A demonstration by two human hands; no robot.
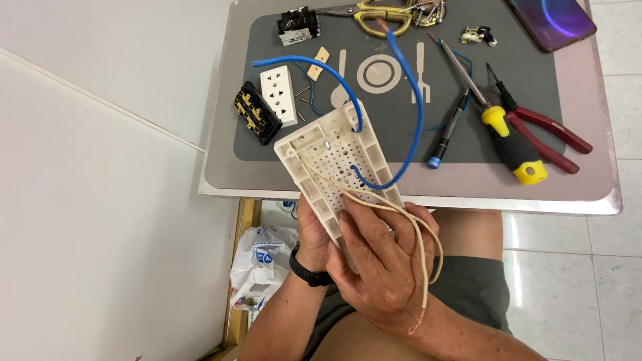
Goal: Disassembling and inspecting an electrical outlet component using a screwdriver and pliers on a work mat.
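Observation:
Both my hands hold a cream perforated plastic box point(334, 150), tilted up over the table's near edge. My left hand point(313, 234), with a black watch at the wrist, grips its lower end from underneath. My right hand point(381, 261) covers the lower end from above, fingers pressed on the box and on a thin cream wire point(418, 241) that loops down over my wrist. Two blue wires point(416, 113) rise out of the box and arch over the tray.
A metal tray point(588, 194) with a grey mat carries a white socket face point(279, 95), a black socket body point(256, 112), another black part point(298, 25), gold scissors point(382, 17), a yellow-handled screwdriver point(508, 144), red pliers point(545, 130), a small blue screwdriver point(447, 134) and a phone point(552, 20). A plastic bag point(261, 261) lies below.

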